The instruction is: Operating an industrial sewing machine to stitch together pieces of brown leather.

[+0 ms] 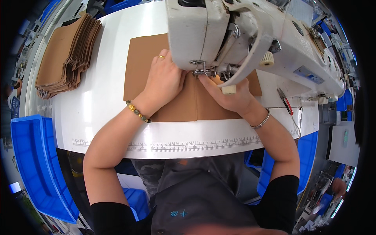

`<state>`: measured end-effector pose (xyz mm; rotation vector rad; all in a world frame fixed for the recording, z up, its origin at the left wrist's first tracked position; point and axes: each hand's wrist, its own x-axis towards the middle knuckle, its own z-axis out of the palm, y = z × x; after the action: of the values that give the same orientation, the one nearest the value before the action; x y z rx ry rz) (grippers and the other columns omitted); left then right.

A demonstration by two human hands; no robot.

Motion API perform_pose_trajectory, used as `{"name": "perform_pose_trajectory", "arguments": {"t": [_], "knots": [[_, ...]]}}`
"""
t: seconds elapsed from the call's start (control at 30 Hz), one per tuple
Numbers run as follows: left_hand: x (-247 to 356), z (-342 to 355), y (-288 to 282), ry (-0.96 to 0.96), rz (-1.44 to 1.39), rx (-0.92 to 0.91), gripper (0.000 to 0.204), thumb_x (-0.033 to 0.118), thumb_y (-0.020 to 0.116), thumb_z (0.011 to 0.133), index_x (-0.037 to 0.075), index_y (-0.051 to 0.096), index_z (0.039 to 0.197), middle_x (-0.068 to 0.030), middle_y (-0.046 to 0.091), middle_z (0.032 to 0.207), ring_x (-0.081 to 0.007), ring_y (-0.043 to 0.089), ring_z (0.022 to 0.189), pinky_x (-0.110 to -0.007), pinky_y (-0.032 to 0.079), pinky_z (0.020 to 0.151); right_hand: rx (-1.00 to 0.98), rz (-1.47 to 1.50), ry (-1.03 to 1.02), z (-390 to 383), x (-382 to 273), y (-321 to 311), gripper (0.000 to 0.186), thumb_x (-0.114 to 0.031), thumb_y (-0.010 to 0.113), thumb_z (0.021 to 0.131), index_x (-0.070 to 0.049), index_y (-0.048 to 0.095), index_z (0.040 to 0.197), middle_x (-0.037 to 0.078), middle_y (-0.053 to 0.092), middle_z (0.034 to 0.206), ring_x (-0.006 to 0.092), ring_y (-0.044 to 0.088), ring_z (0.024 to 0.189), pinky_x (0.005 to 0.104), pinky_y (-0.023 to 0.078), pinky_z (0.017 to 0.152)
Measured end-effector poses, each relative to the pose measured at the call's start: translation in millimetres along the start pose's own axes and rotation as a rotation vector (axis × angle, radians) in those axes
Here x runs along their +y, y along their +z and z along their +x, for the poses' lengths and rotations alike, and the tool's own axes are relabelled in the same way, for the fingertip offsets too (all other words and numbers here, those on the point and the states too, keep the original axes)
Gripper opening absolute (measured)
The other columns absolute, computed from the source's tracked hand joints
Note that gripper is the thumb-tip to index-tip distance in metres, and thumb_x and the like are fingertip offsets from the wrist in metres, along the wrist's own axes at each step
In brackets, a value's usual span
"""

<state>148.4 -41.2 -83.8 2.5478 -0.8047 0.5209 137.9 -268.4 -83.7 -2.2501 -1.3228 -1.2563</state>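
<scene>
A brown panel of fabric or leather (176,111), with a vertical seam or fold line down its middle, lies flat under the white sewing machine (192,35). My left hand (166,76) rests on the panel's left half, its fingers laid out and partly hidden by the machine head. My right hand (231,96) presses on the right half, with one digit stretched toward the presser foot (204,72). Some of its fingers are hidden behind the machine's curved white guard. Both hands appear open against the panel, close to either side of the foot.
A thick stack of brown pieces (64,55) lies at the table's far left. Red-and-black snips (285,101) lie right of my right hand. A printed ruler scale (168,146) runs along the front edge. Blue bins (43,164) stand beside and below the table.
</scene>
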Motion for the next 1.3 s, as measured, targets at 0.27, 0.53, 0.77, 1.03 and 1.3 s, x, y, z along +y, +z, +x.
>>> {"name": "perform_pose_trajectory", "arguments": {"t": [0.27,0.53,0.77,1.03,1.3], "knots": [[0,-1,-5,-0.030,-0.013,-0.027,0.017,0.014,0.068,0.093,0.006,0.069,0.107,-0.0125,0.061,0.109,-0.0319,0.056,0.102,-0.044,0.046,0.084,-0.114,0.071,0.087,-1,-6,-3,0.009,-0.010,0.074,0.085,-0.013,0.073,0.094,0.000,0.051,0.054,0.0199,0.052,0.044,0.0323,0.041,0.042],[16,-21,-40,0.022,0.050,-0.232,0.042,0.032,0.069,0.095,0.007,0.067,0.128,-0.0103,0.062,0.131,-0.0314,0.056,0.124,-0.045,0.044,0.102,-0.453,0.140,0.119,-5,-26,-28,0.032,-0.011,0.072,0.082,-0.010,0.076,0.113,-0.003,0.053,0.073,0.0136,0.057,0.061,0.0290,0.044,0.046],[20,-23,-45,0.078,0.236,-0.284,0.060,0.050,0.061,0.097,0.008,0.063,0.140,-0.0088,0.060,0.138,-0.0308,0.052,0.133,-0.048,0.041,0.108,-0.406,0.253,0.179,-1,-29,-23,0.023,-0.014,0.066,0.092,-0.011,0.077,0.112,0.005,0.057,0.057,0.0236,0.059,0.046,0.0362,0.044,0.043],[19,-20,-43,0.060,0.207,-0.288,0.060,0.051,0.061,0.096,0.008,0.064,0.137,-0.0092,0.062,0.136,-0.0310,0.052,0.134,-0.046,0.044,0.105,-0.494,0.262,0.182,-2,-26,-25,0.036,-0.007,0.072,0.079,-0.008,0.075,0.116,-0.001,0.056,0.071,0.0166,0.060,0.061,0.0325,0.046,0.048],[17,-20,-43,0.057,0.213,-0.295,0.059,0.051,0.061,0.097,0.007,0.064,0.136,-0.0101,0.062,0.135,-0.0318,0.053,0.134,-0.046,0.046,0.103,-0.378,0.300,0.199,-1,-26,-19,0.022,-0.015,0.070,0.090,-0.010,0.077,0.110,0.005,0.059,0.058,0.0246,0.060,0.046,0.0367,0.046,0.043]]}}
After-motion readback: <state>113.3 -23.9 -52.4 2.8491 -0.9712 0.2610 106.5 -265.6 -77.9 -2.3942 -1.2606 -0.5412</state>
